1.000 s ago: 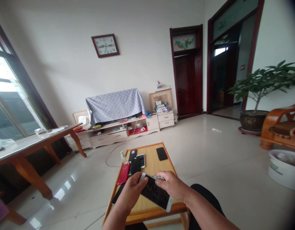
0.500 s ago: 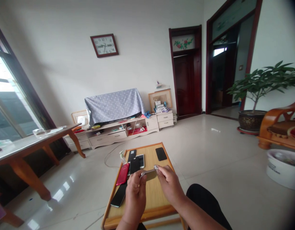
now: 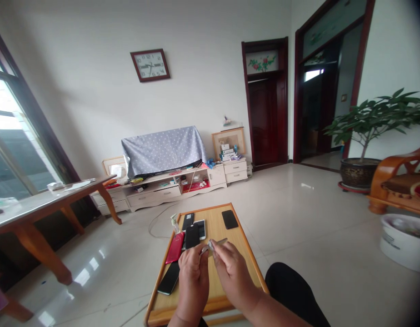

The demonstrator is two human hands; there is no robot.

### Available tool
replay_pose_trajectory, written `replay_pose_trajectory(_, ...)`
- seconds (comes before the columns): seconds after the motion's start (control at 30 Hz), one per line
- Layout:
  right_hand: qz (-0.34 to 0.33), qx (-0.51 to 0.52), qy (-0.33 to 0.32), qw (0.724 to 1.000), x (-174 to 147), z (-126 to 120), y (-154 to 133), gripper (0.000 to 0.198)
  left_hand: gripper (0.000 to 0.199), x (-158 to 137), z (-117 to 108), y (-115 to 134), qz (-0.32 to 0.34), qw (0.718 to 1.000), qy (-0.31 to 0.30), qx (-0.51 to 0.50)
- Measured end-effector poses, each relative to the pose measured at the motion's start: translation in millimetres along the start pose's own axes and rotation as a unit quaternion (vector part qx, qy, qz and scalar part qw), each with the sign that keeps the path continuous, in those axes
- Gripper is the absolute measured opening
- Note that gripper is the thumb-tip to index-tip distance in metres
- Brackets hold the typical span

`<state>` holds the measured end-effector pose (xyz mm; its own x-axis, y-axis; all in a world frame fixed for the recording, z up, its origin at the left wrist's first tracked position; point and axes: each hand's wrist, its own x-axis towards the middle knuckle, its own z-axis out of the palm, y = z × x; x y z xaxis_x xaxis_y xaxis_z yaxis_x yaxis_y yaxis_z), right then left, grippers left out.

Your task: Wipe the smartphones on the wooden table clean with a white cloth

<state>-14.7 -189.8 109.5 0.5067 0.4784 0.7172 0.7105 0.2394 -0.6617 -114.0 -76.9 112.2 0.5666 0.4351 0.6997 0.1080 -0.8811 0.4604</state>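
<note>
My left hand [image 3: 193,272] is closed on the left end of a thin, silver-edged phone [image 3: 222,240], seen nearly edge-on above the table. Pinched in the fingers of my right hand [image 3: 234,270] is a small whitish wipe [image 3: 210,244], pressed to the phone's edge close to my left thumb. Both hands cover much of the phone. To the left of my hands lie a red phone [image 3: 175,247], a black phone [image 3: 168,278], another black phone [image 3: 192,237] and a white phone [image 3: 202,229] partly under it.
The low wooden table [image 3: 215,211] also carries a clear pump bottle [image 3: 175,223], a dark phone [image 3: 187,220] and a separate black phone [image 3: 229,219] at far right. My knee [image 3: 292,290] is right of it. A white bucket [image 3: 402,240] stands farther right.
My right hand has slid left along the phone's edge with the wipe, from the far right end to near my left thumb. My left hand has barely moved.
</note>
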Motion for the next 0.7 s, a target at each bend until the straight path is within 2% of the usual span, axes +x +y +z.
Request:
replay_pose_trajectory(0.13, -0.014, 0.014, -0.022, 1.0, -3.0, 3.4, -11.0, 0.041, 0.02, -3.0, 2.6, -2.5, 0.002, 1.0, 0.001, -0.003)
replay_pose_trajectory(0.33, 0.098, 0.019, 0.028, 0.995, 1.2, -3.4, 39.0, 0.032, 0.019, 0.2, -9.0, 0.6, -0.011, 1.0, -0.004, -0.02)
replay_pose_trajectory(0.4, 0.11, 0.019, 0.034, 0.993, 1.2, -3.6, 43.7, 0.032, 0.018, 2.3, -9.3, 1.7, -0.004, 1.0, -0.008, -0.015)
replay_pose_trajectory(0.6, 0.024, 0.026, -0.015, 0.999, -2.6, 4.7, -1.4, 0.037, 0.019, 1.2, 0.9, 0.9, 0.008, 1.0, -0.015, -0.01)
replay_pose_trajectory(0.7, 0.024, 0.033, -0.013, 0.999, -2.3, 2.5, 1.8, 0.036, 0.021, 0.0, -1.0, 1.1, -0.003, 1.0, -0.013, -0.019)
